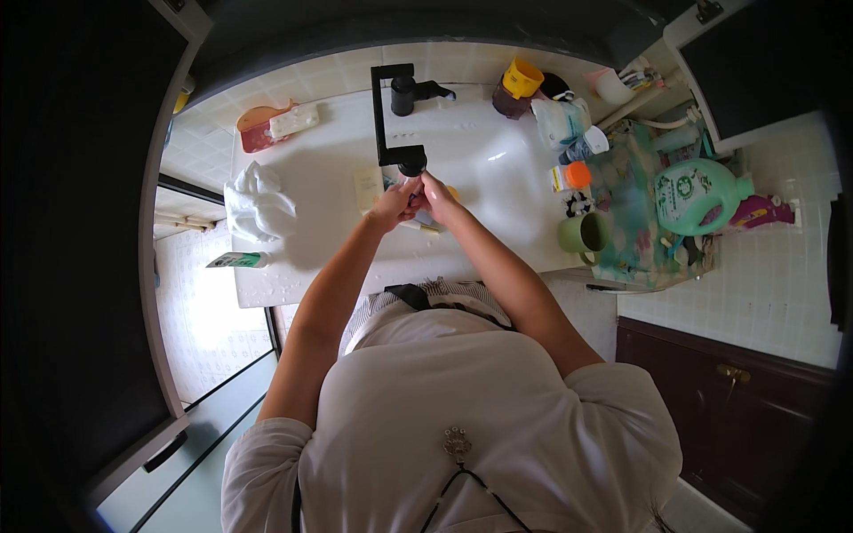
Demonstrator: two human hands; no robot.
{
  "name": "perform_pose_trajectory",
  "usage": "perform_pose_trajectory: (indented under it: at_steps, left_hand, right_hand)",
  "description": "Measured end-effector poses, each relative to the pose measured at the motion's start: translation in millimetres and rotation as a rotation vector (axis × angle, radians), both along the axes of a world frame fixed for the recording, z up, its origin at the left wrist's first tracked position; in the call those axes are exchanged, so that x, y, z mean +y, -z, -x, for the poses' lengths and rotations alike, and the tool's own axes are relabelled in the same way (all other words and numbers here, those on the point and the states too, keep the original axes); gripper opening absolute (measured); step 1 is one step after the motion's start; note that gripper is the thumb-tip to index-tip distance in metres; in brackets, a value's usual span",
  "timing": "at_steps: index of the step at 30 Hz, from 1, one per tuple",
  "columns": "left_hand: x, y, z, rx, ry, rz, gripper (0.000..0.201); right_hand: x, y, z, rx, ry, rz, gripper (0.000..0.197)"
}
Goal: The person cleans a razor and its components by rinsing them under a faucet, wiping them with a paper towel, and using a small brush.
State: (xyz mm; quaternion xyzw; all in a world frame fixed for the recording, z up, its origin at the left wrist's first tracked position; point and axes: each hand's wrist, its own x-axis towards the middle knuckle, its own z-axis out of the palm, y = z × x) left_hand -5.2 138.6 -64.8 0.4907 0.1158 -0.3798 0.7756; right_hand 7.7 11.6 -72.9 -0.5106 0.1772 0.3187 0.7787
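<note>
Under the outlet of a black folding faucet [382, 115], my two hands meet over the white sink [498, 222]. My left hand [394, 206] has its fingers curled in toward the right one. Close against it, my right hand [437, 197] is bent with its fingers together. A small dark bit shows between them, too hidden to name. In the basin beside my left hand lies a pale rectangular piece [366, 189]. Just below the hands sits a thin pale stick-like thing [419, 228] with a yellowish end. Part of something yellow peeks out past my right hand.
At left are an orange-red soap dish [258, 130] with a white bar [293, 123], a crumpled white cloth [258, 202] and a green-white tube [238, 259]. Rightward stand a yellow cup [522, 78], an orange-capped bottle [576, 175], a green mug [582, 233] and a green jug [697, 197].
</note>
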Motion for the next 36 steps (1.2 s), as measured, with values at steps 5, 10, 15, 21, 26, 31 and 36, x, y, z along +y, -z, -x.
perform_pose_trajectory:
  at_steps: [5,10,15,21,26,31,36]
  left_hand:
    - [-24.4,-26.6,19.7,-0.058,0.034,-0.240,0.041]
    - [-41.3,-19.3,29.8,0.038,0.087,-0.105,0.043]
    - [-67.6,-10.4,27.5,0.177,0.299,0.087,0.045]
    - [-122.9,-18.2,38.2,-0.010,0.400,-0.082,0.039]
    - [-155.1,-30.9,44.7,-0.012,0.482,0.051,0.029]
    - [-185.7,-41.3,41.4,-0.025,0.601,0.127,0.027]
    - [-223.0,-41.3,38.7,-0.113,0.386,-0.028,0.028]
  right_hand:
    - [-10.1,3.0,17.3,-0.023,0.045,-0.212,0.041]
    - [-35.7,1.9,38.0,-0.078,0.018,-0.018,0.038]
    - [-61.6,7.4,59.6,-0.050,0.345,0.044,0.031]
    - [-107.8,2.6,83.1,-0.121,0.485,0.081,0.033]
    - [-149.6,-12.6,94.7,-0.144,0.508,0.057,0.034]
    - [-185.4,-13.1,100.0,-0.132,0.537,-0.042,0.032]
    - [-215.6,-10.5,106.5,-0.131,0.734,-0.239,0.032]
